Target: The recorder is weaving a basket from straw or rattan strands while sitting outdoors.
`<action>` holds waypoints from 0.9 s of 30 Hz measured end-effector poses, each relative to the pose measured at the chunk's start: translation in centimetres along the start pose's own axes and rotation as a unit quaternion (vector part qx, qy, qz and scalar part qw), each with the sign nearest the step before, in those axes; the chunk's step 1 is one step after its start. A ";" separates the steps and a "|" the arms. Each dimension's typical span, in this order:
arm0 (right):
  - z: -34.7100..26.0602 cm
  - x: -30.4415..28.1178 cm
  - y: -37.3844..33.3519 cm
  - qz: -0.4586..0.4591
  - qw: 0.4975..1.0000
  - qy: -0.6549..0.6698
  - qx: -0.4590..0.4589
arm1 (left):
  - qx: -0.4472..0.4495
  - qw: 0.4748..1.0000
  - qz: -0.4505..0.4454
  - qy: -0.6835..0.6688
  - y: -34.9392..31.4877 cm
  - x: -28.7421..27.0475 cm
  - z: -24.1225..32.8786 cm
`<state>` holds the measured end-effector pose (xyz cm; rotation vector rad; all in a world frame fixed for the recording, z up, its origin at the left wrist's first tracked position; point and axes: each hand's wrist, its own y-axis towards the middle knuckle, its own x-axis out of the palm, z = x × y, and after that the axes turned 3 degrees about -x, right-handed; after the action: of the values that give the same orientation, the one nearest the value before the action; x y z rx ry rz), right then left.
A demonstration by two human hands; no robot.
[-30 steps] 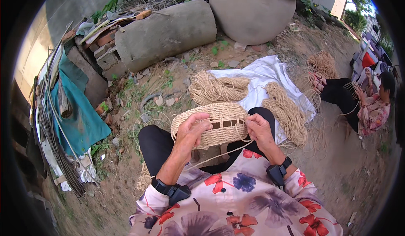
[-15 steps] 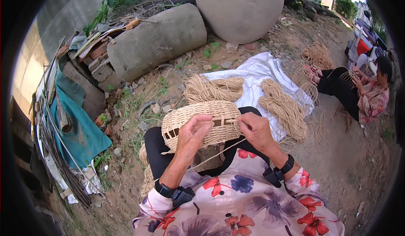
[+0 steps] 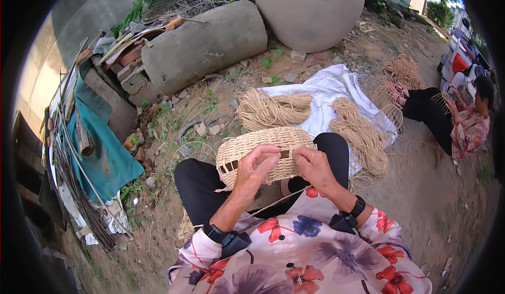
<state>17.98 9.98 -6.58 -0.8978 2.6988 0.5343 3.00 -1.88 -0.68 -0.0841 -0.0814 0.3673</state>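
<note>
Woven basket [image 3: 263, 137] grasped by left hand [image 3: 251, 174] and right hand [image 3: 321, 174] | latter brought inward from basket's right end | basket's slot [image 3: 284, 153] closely bracketed

Gapped, tan woven basket [image 3: 261, 139] between knees

Seated outdoors, a person in a flowered shirt [image 3: 300, 246] grips a pale woven piece [image 3: 258, 139] above the lap, left hand [image 3: 252, 175] and right hand [image 3: 316, 170] at its slotted gap; beyond it, two cord bundles [image 3: 273, 109] lie by a white sheet [image 3: 329, 86]; at right, another person [image 3: 470, 131] sits near more cord [image 3: 402, 70]; behind stand a concrete cylinder [image 3: 205, 47] and a big rounded vessel [image 3: 310, 12].
</note>
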 end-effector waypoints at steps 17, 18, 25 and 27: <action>-0.1 -0.8 1.0 -0.098 0.852 0.419 0.298 | 0.327 0.793 0.014 0.513 3.6 -0.1 1.0; 0.4 -0.4 1.0 -0.104 0.848 0.425 0.299 | 0.311 0.769 -0.015 0.558 3.9 0.4 1.3; 1.2 1.5 0.3 -0.100 0.836 0.467 0.271 | 0.296 0.604 -0.108 0.733 5.3 0.5 2.8; 1.5 1.3 0.3 -0.092 0.838 0.468 0.267 | 0.310 0.598 -0.119 0.729 6.0 1.1 2.7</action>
<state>16.99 10.16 -8.32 -1.4647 3.1636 -0.9236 1.68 4.25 1.47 0.3427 1.6871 -0.0575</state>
